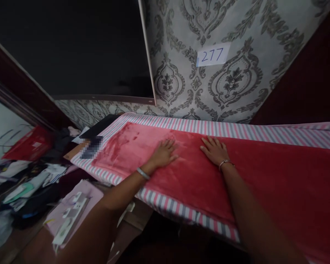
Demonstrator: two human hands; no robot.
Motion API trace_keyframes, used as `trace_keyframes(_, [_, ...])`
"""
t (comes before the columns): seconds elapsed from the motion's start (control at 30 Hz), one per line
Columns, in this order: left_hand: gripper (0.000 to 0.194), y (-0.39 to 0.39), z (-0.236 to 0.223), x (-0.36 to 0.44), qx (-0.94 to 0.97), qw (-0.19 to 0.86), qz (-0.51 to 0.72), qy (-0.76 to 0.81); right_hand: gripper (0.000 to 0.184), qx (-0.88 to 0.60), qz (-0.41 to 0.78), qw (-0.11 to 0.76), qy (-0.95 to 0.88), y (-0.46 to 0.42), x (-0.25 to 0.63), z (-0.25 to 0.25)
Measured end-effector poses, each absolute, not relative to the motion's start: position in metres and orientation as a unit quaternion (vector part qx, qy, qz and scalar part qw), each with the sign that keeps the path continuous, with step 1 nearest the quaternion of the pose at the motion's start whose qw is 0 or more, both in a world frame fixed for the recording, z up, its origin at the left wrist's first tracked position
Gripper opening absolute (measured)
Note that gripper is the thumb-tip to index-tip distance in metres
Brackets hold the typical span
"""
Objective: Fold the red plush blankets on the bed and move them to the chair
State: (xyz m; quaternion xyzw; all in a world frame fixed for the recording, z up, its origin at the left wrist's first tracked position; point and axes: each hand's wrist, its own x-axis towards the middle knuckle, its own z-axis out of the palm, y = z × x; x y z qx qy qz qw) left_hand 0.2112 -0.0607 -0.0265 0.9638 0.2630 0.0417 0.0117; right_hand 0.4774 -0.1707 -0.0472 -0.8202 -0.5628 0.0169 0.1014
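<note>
A long red plush cloth (192, 183) lies spread out over a striped pink, grey and white cover (178, 207) on a long raised surface. Its left part looks paler, with darker brushed patches. My left hand (163, 152) rests palm down on the cloth near its middle, fingers spread, with a silver bangle at the wrist. To the right, my right hand (215, 149) also lies flat on the cloth near its far edge, fingers apart, a thin bracelet on that wrist. Neither hand grips anything.
Behind stands a patterned wall (192, 91) with a paper label (213, 55) reading 277. A large dark screen (79, 47) hangs at the left. Clothes (30, 187), a red bag (29, 143) and a white power strip (71, 218) lie at the lower left.
</note>
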Motion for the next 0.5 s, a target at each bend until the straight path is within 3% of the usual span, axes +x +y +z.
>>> trace_keyframes(0.27, [0.057,-0.011,0.003,0.060,0.798,-0.019,0.046,0.600,0.060,-0.814,0.016,0.136,-0.565,-0.168,0.480,-0.052])
trace_keyframes(0.5, [0.075,-0.049,-0.007,-0.041,0.602,0.060,0.224,0.764,0.057,-0.782,-0.025,0.259,-0.566,-0.167,0.492,-0.071])
